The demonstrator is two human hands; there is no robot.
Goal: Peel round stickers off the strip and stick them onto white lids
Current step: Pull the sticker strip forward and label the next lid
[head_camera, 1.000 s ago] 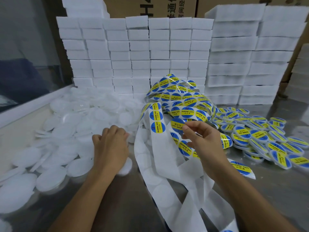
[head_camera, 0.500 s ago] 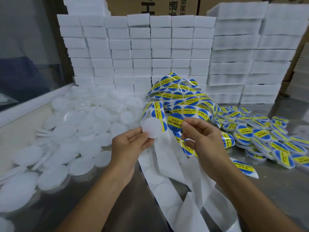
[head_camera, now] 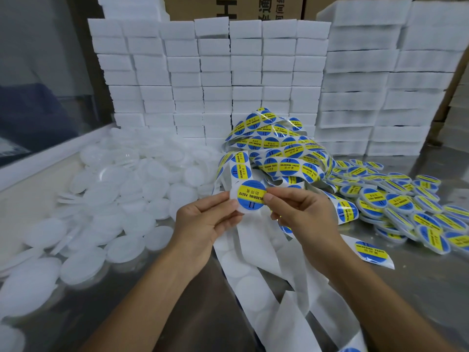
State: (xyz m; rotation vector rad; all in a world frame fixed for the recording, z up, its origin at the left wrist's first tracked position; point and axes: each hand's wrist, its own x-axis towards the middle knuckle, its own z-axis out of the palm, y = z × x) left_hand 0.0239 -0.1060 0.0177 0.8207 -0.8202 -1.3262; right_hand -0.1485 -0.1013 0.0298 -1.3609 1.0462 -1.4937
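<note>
Head view: hands [head_camera: 250, 214] around stickered lid [head_camera: 250, 198].

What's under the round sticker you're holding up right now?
A white lid, its rim showing left of and below the sticker. The left hand holds the lid; the right hand pinches the sticker's edge. The lid's centre is covered.

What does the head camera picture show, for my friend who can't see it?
Two hands hold up a white lid with a round blue and yellow sticker on it: the left hand grips the lid, the right hand pinches the sticker's edge. Plain lids lie left, the sticker strip behind, labelled lids right.
</note>
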